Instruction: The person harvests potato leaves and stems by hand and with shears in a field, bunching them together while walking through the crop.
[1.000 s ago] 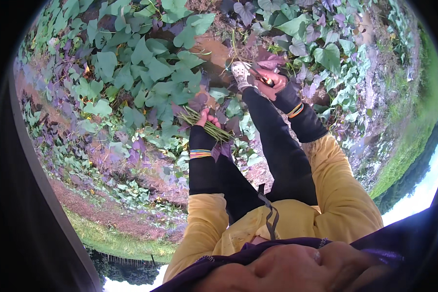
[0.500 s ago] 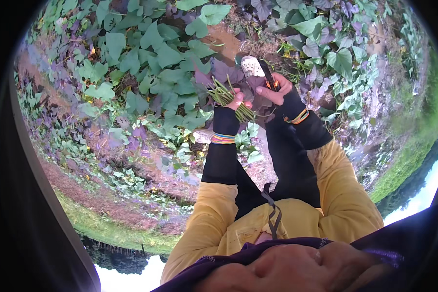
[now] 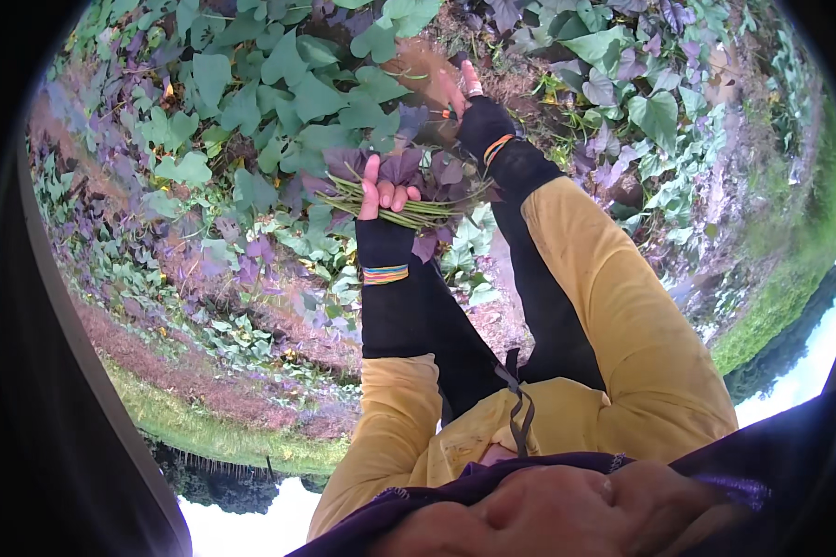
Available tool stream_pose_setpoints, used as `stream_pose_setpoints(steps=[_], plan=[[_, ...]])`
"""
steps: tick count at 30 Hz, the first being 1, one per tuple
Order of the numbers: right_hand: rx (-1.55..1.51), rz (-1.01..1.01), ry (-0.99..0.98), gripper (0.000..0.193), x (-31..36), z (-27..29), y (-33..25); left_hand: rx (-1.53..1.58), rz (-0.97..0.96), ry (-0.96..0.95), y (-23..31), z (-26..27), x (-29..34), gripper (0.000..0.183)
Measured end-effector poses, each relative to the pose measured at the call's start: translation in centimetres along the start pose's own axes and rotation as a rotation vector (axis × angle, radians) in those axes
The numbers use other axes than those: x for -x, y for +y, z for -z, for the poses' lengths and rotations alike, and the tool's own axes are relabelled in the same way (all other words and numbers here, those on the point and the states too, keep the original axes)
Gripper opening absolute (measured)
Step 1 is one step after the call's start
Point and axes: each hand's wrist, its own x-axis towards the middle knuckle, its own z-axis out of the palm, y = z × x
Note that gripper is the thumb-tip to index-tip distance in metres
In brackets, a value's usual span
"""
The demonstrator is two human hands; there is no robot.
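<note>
Green stem bundle [image 3: 427, 213] off view-centre toward 12 o'clock, left hand [image 3: 386, 194] fingers closed over it. Right hand [image 3: 471, 91] at its 1 o'clock, blurred, can't tell grip. Keep stems parallel, hold lightly.

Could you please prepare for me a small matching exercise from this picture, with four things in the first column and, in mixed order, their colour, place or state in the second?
Things:
1. Left hand
2. Right hand
3. Stems
4. Shirt

Colour, place or state:
A. Yellow
B. Higher in the picture than the other hand
C. Closed around a bunch
D. Thin and green

Right pairs: 1-C, 2-B, 3-D, 4-A
</note>
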Motion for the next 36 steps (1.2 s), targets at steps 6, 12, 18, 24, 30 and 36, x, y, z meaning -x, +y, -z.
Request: stream_pose_setpoints(steps=[6, 12, 18, 24, 30, 36], plan=[[0.137, 0.052, 0.088, 0.024, -2.1, 0.8, 8.5, -0.371, 0.148, 0.229, -2.6, 2.6, -6.2, 0.022], [-0.274, 0.126, -0.021, 0.027, 5.8, 5.7, 0.4, -0.822, 0.425, 0.263, -7.2, -2.2, -11.5, 0.037], [-0.901, -0.152, -0.41, 0.015, 8.6, 8.1, -1.2, -0.785, 0.445, -0.118, -10.4, -0.3, -12.6, 0.05], [-0.959, -0.184, -0.412, 0.015, 7.8, 10.6, -1.2, -0.784, 0.605, -0.151, -9.0, -1.3, -10.7, 0.055], [-0.499, -0.333, 0.478, 0.032, 2.0, 10.0, 7.5, -0.603, 0.633, -0.123, -6.2, -2.7, -9.1, 0.051], [0.236, -0.313, 0.0, 0.038, -1.1, 8.7, 17.3, -0.308, 0.639, -0.173, -4.9, -2.6, -8.3, 0.047]])
